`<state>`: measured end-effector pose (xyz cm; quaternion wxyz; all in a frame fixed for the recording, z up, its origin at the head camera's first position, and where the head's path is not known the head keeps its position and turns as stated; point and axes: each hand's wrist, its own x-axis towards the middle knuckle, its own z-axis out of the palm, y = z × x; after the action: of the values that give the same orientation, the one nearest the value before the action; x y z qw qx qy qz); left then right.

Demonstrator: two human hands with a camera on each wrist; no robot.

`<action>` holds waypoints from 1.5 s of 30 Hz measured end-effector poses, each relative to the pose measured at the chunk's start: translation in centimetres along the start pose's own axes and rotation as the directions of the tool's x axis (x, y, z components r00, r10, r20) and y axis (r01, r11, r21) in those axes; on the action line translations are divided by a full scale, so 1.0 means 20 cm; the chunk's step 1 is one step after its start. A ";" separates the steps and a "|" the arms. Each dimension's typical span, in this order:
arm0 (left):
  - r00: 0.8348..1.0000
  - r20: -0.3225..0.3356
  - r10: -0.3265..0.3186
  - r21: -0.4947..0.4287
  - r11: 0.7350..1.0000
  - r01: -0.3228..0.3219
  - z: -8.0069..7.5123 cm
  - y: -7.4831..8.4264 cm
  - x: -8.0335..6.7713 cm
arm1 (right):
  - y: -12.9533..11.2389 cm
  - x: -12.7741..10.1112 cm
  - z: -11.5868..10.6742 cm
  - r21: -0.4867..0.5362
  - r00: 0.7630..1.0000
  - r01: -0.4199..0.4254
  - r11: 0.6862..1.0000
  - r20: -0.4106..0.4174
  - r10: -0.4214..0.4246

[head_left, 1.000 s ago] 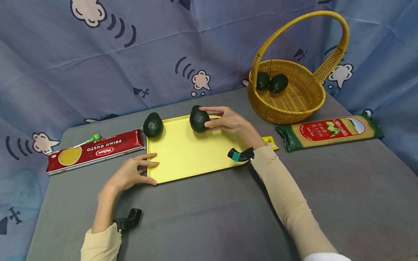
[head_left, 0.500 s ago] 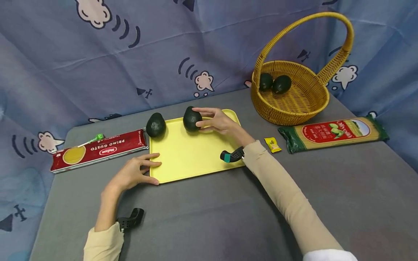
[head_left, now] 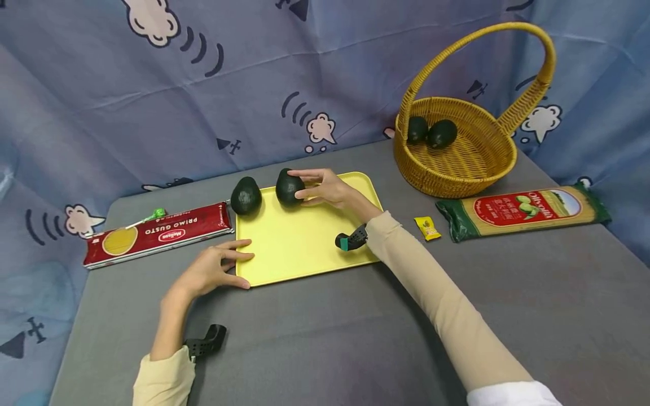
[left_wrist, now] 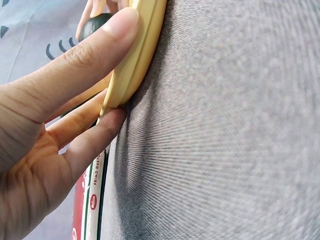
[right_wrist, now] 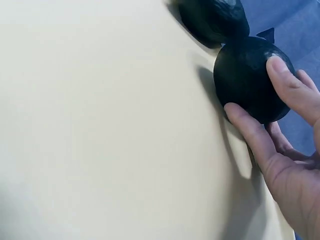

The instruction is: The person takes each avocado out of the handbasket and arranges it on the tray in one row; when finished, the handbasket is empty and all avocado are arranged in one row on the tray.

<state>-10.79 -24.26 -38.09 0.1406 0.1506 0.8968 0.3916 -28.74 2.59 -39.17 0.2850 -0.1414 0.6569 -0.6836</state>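
1. Moved since the earlier frame: right hand (head_left: pixel 325 188) and held avocado (head_left: pixel 287 189), shifted leftward over the yellow tray (head_left: pixel 299 242), now nearer the second avocado (head_left: pixel 246 196).
2. Blue patterned cloth (head_left: pixel 254 56): backdrop, top of frame.
3. Bench (head_left: pixel 315 332), grey-covered: centre and bottom of frame.
4. Wicker basket (head_left: pixel 447 183), arched handle: upper right; two dark green avocados (head_left: pixel 442 134) inside.
5. Yellow tray: centre of frame.
6. Green-ended packet (head_left: pixel 528 211): right; red packet (head_left: pixel 162 233): left.
7. Right hand: grasping held avocado with thumb and fingers, upper centre. Left hand (head_left: pixel 208 270): gripping tray's near-left corner, left of centre.
8. Held avocado: at tray's far edge; whether supported there, cannot tell. Second avocado: tray's far-left corner, near red packet's end.
9. Yellow sachet (head_left: pixel 427 228): right of centre, between tray and green-ended packet.
10. Lollipop (head_left: pixel 159 213), green-headed: lying on red packet.
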 end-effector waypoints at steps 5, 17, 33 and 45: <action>1.000 0.001 0.001 0.007 1.000 -0.001 0.01 0.00 0.00 | 0.01 0.03 0.05 -0.008 1.000 0.013 1.000 -0.017 -0.013; 1.000 0.022 -0.009 -0.001 1.000 0.009 0.01 0.00 0.01 | 0.02 0.07 0.13 0.016 1.000 0.010 1.000 -0.020 -0.009; 1.000 0.014 0.006 0.017 1.000 -0.006 0.00 0.00 0.00 | 0.01 0.07 0.11 0.025 1.000 -0.029 0.999 0.012 0.029; 1.000 0.012 0.015 0.013 1.000 -0.015 0.00 0.00 0.00 | -0.01 0.05 0.08 0.048 1.000 -0.016 0.999 0.018 0.016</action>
<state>-10.80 -24.27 -38.10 0.1417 0.1606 0.8974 0.3857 -28.67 0.62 -39.07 0.2996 -0.1353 0.6386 -0.6957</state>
